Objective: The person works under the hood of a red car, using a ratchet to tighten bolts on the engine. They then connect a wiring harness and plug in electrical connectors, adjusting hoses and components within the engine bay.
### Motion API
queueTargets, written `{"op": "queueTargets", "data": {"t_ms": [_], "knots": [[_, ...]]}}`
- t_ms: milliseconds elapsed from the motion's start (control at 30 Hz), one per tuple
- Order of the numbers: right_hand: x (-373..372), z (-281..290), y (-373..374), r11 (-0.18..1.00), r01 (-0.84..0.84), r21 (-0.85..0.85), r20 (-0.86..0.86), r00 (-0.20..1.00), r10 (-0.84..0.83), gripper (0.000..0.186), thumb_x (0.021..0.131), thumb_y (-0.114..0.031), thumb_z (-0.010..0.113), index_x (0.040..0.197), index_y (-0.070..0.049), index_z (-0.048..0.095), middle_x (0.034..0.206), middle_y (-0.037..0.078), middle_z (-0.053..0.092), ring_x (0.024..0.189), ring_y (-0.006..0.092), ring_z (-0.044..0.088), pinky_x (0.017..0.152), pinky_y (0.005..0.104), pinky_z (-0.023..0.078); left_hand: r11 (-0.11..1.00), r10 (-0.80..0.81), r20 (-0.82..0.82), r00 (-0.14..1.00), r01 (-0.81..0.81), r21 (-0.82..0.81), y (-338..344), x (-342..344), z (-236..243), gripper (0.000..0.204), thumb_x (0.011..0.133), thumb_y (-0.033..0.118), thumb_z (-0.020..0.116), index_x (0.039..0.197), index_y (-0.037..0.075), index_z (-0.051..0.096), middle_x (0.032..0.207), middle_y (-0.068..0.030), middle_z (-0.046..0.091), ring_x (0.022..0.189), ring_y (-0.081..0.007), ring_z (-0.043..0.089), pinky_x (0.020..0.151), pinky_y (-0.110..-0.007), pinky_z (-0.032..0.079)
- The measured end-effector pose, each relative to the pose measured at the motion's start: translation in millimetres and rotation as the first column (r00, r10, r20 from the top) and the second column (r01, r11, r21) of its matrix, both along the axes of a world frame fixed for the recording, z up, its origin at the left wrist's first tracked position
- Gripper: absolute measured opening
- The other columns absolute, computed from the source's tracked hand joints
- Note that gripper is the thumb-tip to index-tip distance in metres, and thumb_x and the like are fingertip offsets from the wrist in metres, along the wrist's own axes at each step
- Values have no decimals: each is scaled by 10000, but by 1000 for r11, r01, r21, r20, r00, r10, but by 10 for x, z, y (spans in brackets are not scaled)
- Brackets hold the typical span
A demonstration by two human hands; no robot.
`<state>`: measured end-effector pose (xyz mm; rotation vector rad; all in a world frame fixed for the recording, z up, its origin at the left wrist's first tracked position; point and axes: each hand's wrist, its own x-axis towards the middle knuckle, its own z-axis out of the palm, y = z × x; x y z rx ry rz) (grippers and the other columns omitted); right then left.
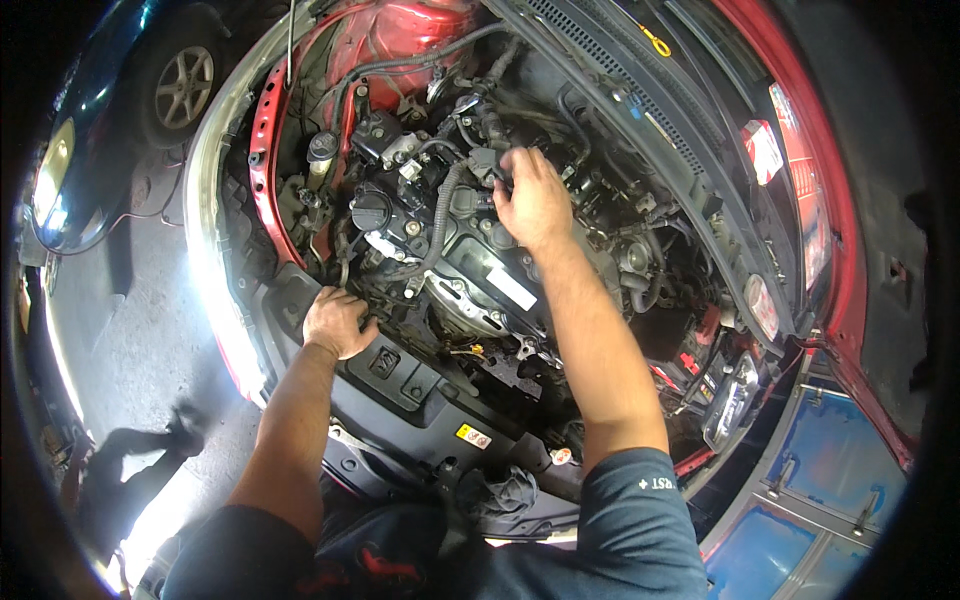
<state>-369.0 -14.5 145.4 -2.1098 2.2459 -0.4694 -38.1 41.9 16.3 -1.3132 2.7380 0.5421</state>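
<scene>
Deep in a car's engine bay, my right hand (pixel 537 203) reaches over the engine (pixel 465 265) with thumb and fingers curled in. It closes on a small dark part beside a grey-black connector (pixel 483 160); what exactly sits between the fingers is hidden. A ribbed black wiring conduit (pixel 443 212) runs down from that connector across the engine. My left hand (pixel 340 322) rests on the inner edge of the black plastic front cover (pixel 370 395), thumb apart from the fingers, with nothing visible held. A round black oil filler cap (pixel 370 211) lies between the two hands.
A crumpled dark cloth (pixel 500 492) lies on the front edge before me. The battery (pixel 690 375) with red parts sits at the right. A yellow dipstick-like ring (pixel 655 42) shows near the windshield. Blue metal drawers (pixel 830 440) stand right, another car's wheel (pixel 185 88) far left.
</scene>
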Motion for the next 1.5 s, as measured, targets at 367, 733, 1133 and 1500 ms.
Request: {"op": "queueTargets", "data": {"t_ms": [367,733,1133,1500], "knots": [[625,-447,264,909,381,168,634,665,-395,562,897,-192,738,1364,62,558,870,135,712,785,232,687,739,354,548,1000,-6,9,1000,6,-1,0,-7,3,353,835,420,613,834,89,733,907,-64,743,993,-215,658,1003,-360,425],[707,-533,235,890,382,249,779,467,-418,721,889,-177,756,1476,92,435,654,31,585,615,146,568,639,301,496,999,-10,-13,1000,10,-52,9,-4,-8,355,836,424,614,810,92,734,883,-54,738,980,-207,655,985,-350,431],[755,-502,247,879,447,167,770,498,-399,730,890,-170,739,1490,86,413,695,34,605,639,162,594,670,308,518,998,-8,-21,1000,7,-57,16,2,-34,363,836,427,612,835,88,741,921,-64,746,997,-212,654,1003,-358,426],[815,-368,212,908,372,194,796,481,-367,815,897,-148,759,1516,136,311,695,16,604,655,94,579,649,250,490,999,-3,-37,999,2,-33,6,3,-8,346,824,417,625,810,88,732,902,-63,743,986,-218,654,1003,-360,425]]}}
